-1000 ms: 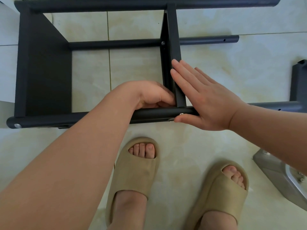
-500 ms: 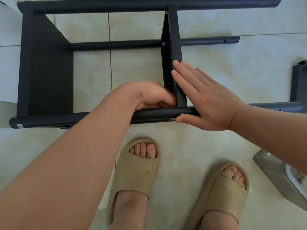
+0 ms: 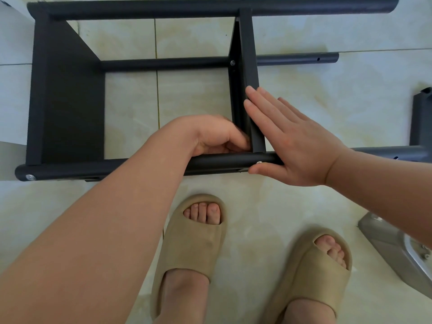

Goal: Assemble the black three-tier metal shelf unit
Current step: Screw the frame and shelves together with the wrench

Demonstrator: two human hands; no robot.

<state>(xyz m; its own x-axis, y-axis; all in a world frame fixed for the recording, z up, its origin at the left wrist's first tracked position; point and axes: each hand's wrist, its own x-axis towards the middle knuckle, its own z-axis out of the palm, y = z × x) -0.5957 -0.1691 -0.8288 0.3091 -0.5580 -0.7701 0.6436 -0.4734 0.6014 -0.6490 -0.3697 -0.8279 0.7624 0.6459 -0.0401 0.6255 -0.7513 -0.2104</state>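
Observation:
The black shelf unit lies on its side on the tiled floor. Its near pole (image 3: 222, 163) runs left to right in front of me. An end shelf panel (image 3: 70, 101) stands at the left, and a middle shelf panel (image 3: 247, 54) meets the near pole at centre. My left hand (image 3: 215, 134) is curled into the inside corner of that joint, with its fingertips hidden against the panel. My right hand (image 3: 292, 146) lies flat against the panel's right face. Its thumb is under the pole, beside a silver screw head (image 3: 259, 163).
A far pole (image 3: 163, 10) and a lower pole (image 3: 163, 63) cross the frame behind. Another black panel (image 3: 420, 122) stands at the right edge. A grey metal object (image 3: 397, 249) lies at lower right. My feet in tan sandals (image 3: 194, 242) stand just before the near pole.

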